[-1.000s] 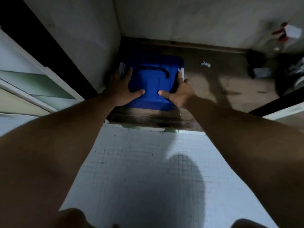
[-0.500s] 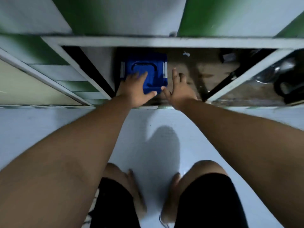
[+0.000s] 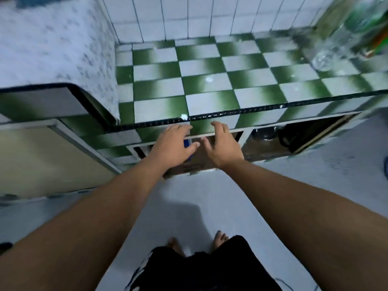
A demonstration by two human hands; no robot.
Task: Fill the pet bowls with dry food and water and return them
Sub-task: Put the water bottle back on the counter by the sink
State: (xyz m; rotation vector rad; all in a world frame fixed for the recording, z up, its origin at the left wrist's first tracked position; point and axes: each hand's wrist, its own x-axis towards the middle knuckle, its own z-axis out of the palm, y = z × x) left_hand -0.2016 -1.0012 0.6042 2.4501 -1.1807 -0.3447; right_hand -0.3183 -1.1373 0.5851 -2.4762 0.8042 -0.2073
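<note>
The blue box is sitting low inside the open cupboard under the tabletop, at the left side of the opening. Only a small blue piece of it is showing between the two hands, so I cannot tell which way it is pointing or how its long axis is lying. No pet bowl is showing anywhere in this view.

The left hand is hanging in front of the box with loose, spread fingers and is grasping nothing; whether it is touching the box, I cannot tell. The right hand is just beside it, also relaxed and empty, with the fingertips reaching up near the tabletop edge. I am judging that the box is kept down there as storage for the dry food, and that the hands are placed at the opening because of it.

Further right in the cupboard a dark pot is standing. On the far right of the tabletop some blurred glass bottles are standing. The person is standing barefoot on the pale floor.
</note>
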